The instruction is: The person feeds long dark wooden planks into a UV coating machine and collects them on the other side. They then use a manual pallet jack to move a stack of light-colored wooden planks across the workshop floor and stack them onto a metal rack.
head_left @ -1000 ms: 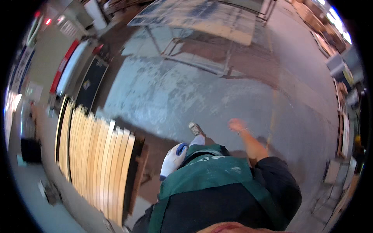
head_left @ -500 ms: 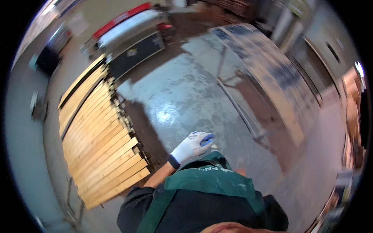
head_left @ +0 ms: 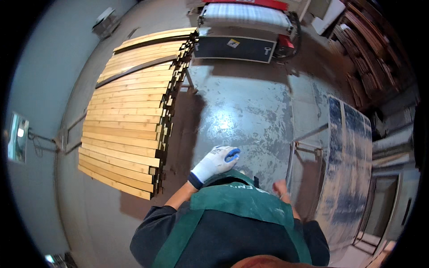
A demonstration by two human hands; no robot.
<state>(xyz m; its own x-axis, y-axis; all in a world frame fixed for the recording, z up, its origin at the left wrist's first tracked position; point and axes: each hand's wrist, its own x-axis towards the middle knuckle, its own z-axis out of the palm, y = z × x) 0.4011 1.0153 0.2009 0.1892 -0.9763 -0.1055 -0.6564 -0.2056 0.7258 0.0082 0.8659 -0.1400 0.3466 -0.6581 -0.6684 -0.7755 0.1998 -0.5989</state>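
My left hand (head_left: 217, 162) wears a white work glove with blue on the palm side and a dark cuff. Its fingers are curled in loosely, and nothing shows in them. It hangs in front of the green apron (head_left: 243, 201), over the floor. My right hand (head_left: 280, 188) looks bare and is low beside the apron's right edge, small and blurred, so its fingers cannot be made out. To my left, nearest the gloved hand but apart from it, lies a stack of long light wooden slats (head_left: 125, 120) with uneven ends.
Two dark strips (head_left: 136, 70) lie across the stack. Ahead stands a machine (head_left: 246, 18) with a red top and dark front panel. A worn, blue-stained table (head_left: 344, 165) is on my right. Dark boards (head_left: 364, 58) are piled at the far right. The grey floor (head_left: 241, 102) has peeling patches.
My view has turned left, so the slat stack, machine and table appear swung round. My right hand has come into clearer sight. The gloved left hand keeps nearly the same pose.
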